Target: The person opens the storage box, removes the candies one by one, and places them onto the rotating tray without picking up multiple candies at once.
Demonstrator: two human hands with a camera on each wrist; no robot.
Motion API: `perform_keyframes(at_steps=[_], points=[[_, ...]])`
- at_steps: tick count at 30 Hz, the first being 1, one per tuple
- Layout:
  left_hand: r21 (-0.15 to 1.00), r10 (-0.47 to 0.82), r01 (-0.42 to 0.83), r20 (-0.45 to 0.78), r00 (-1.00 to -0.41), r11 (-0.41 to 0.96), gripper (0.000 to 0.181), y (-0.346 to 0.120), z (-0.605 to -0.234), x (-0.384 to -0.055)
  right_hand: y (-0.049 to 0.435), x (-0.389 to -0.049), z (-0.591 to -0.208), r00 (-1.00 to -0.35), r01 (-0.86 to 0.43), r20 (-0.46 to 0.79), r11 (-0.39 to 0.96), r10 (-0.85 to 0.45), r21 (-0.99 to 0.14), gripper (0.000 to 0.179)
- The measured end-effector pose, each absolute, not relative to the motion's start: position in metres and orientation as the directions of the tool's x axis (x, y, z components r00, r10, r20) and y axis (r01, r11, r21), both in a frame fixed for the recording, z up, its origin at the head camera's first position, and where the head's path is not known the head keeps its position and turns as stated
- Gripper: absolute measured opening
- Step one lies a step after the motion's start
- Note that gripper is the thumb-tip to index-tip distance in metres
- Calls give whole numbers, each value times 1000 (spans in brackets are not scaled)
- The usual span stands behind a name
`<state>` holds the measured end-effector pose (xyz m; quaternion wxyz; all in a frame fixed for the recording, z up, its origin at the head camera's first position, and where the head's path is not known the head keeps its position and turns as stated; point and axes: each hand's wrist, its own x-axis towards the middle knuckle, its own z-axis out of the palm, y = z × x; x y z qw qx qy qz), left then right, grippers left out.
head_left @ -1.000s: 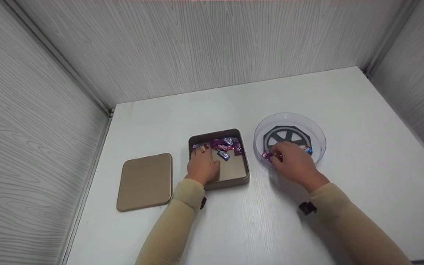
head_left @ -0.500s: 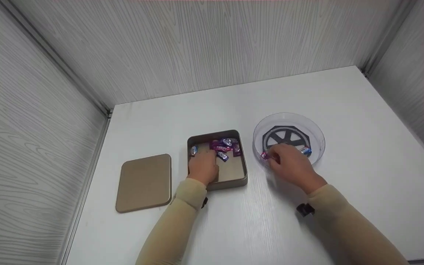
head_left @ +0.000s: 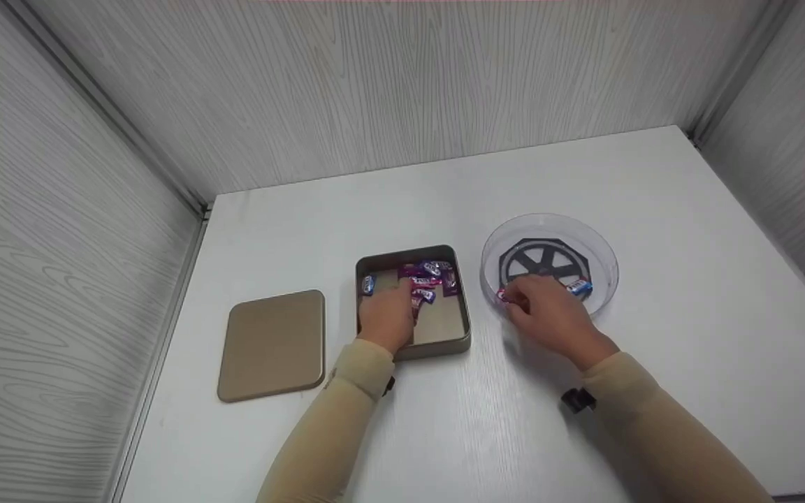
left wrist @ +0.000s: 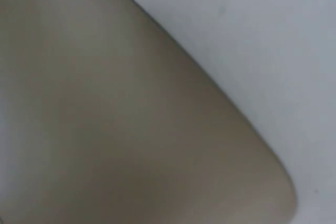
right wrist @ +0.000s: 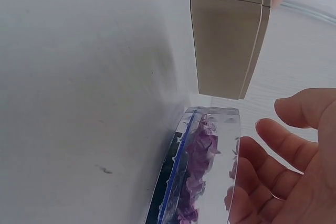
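Note:
My left hand [head_left: 386, 314] reaches into an open square tin [head_left: 444, 346], its fingertips hidden beneath the hand. Beside the thumb lie a blue-wrapped candy [head_left: 424, 295] and a reddish-purple one; I cannot tell whether the fingers hold a candy. My right hand [head_left: 546, 307] is at the near-left rim of a clear round dish [head_left: 602, 248]. In the right wrist view that hand [right wrist: 294, 166] has thumb and forefinger apart, other fingers loosely bent behind the clear wall. Purple wrappers [right wrist: 198, 156] show through it. A blue-and-white candy [head_left: 579, 287] and a pink one [head_left: 502, 295] lie in the dish.
Left of the tin, a flat gold-brown lid [head_left: 273, 346] lies on the white table [head_left: 437, 433]. Several wrapped candies [head_left: 432, 270] cluster at the tin's back right, and a blue one [head_left: 368, 284] sits by its left wall. Pale wood-grain panels [head_left: 402, 84] enclose the table.
The left hand's fingers drew in toward the tin's near side, uncovering the blue candy at the left. A reddish-purple candy now shows beside the thumb. The right hand has hardly moved.

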<state>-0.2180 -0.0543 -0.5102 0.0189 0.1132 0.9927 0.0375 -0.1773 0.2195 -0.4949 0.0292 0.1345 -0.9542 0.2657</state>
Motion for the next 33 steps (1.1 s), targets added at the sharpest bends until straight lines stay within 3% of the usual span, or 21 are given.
perform_keyframes(at_steps=[16,24,33], points=[[95,277,275,-6,-961,957,21,-49,-506,-213,221,-174,-492,-960,-280,130,819,-248,-500,13],[273,260,255,19,-965,928,8,-44,-496,-207,217,-169,-492,-950,-311,140,810,-279,-498,19],[420,327,349,126,-936,838,12,-31,-475,-187,210,-162,-485,-935,-350,157,753,-319,-556,18]])
